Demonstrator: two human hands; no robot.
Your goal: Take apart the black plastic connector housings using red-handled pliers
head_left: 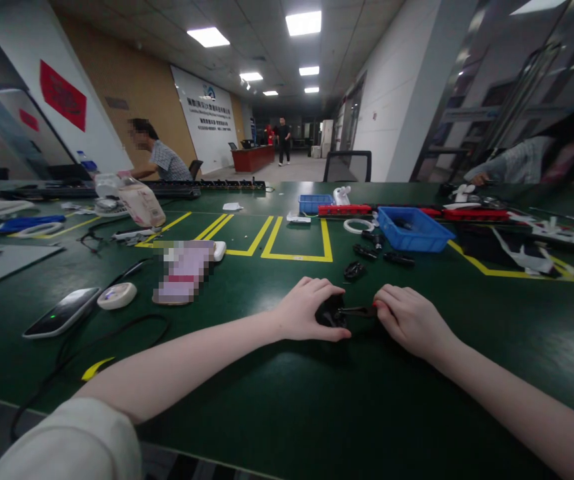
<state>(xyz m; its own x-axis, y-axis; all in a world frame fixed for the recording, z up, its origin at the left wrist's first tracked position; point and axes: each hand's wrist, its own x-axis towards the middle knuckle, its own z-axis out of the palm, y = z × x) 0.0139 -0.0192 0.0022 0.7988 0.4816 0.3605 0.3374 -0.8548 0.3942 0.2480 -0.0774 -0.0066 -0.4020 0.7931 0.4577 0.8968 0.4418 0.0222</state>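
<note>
At the middle of the green table, my left hand (309, 310) is closed around a small black part (331, 312), its thumb below and its fingers above. My right hand (409, 317) grips what look like slim dark pliers (361, 311), whose handles are mostly hidden in the fist. The narrow tip of the pliers points left and meets the open side of the black part; whether it pinches anything there is too small to tell. Just beyond my hands lie several small black parts, among them a bundled black piece (355, 270) and a longer one (399, 259).
A blue bin (411, 230) stands beyond my right hand, near a white cable coil (358, 227). To the left are a phone (184, 273), a black-faced device (61, 312), a round white case (117, 295) and a loose black cable (131, 323). People sit at both far sides.
</note>
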